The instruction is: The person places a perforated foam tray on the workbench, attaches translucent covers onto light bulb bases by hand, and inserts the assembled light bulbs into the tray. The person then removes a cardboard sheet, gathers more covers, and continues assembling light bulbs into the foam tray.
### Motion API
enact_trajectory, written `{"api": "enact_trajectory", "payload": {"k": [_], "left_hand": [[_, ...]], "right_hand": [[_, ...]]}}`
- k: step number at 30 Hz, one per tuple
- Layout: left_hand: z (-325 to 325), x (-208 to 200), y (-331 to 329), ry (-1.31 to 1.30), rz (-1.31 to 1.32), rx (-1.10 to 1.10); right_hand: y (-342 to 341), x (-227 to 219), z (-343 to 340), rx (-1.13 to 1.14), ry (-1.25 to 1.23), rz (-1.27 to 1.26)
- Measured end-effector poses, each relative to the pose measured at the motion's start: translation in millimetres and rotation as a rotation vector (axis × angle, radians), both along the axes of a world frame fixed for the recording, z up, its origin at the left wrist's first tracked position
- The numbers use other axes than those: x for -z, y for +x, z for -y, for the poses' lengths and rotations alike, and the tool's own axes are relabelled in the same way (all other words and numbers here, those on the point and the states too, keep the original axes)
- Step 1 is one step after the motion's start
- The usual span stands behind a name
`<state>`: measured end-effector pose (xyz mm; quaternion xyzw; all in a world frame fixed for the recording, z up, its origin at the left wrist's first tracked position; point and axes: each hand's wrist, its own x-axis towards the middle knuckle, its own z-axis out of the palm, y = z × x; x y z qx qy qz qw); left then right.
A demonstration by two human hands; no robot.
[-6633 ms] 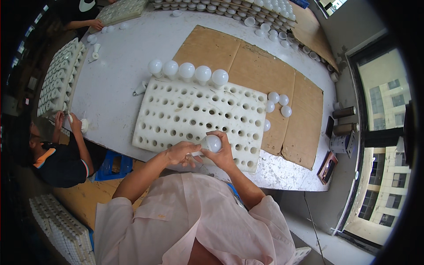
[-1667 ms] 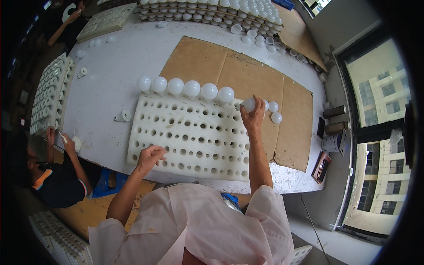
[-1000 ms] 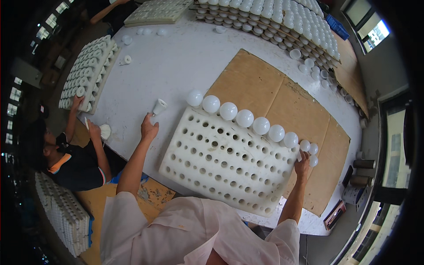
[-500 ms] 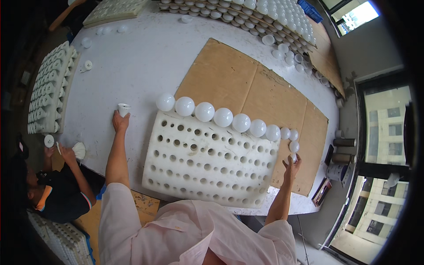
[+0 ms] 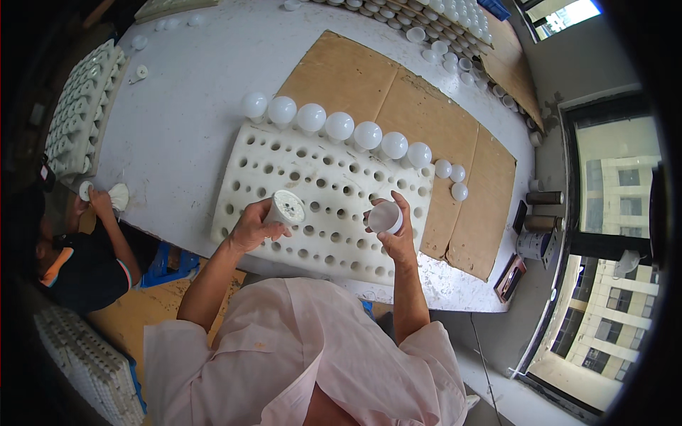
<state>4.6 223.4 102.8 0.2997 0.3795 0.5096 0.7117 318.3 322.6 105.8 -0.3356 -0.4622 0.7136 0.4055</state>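
Note:
My left hand (image 5: pixel 254 226) grips a white cup-shaped LED bulb base (image 5: pixel 289 207), its round board with small dots turned up toward me. In my right hand (image 5: pixel 402 240) is a white bulb cover (image 5: pixel 384 217), its open rim facing up and toward me. Both hands are over the white foam tray (image 5: pixel 334 199) with rows of holes, the two parts apart from each other. Along the tray's far edge stands a row of several round white bulbs (image 5: pixel 339 126). Beyond its right end, three smaller-looking white covers (image 5: pixel 458 172) rest on the brown cardboard (image 5: pixel 447 142).
At the left a co-worker's hands (image 5: pixel 101 202) work beside another filled foam tray (image 5: pixel 78 106). Stacked layers of white covers (image 5: pixel 455 21) stand at the far right, with loose covers (image 5: pixel 451 64) near them. Rolls (image 5: pixel 545 198) lie by the window at the table's right edge.
My left hand has brought the bulb base from the table at left to over the tray. My right hand has lifted a cover off the cardboard and moved left with it.

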Motion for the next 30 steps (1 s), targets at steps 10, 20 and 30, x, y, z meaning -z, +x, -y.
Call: {"api": "enact_trajectory", "payload": {"k": [10, 20, 30], "left_hand": [[17, -42, 46, 0.049, -0.234, 0.31], [28, -37, 45, 0.055, -0.438, 0.416], [31, -37, 46, 0.047, -0.564, 0.459]], "right_hand": [[-24, -32, 54, -0.389, 0.175, 0.206], [-30, -42, 68, -0.521, 0.294, 0.369], [-43, -49, 75, -0.594, 0.55, 0.63]]}}
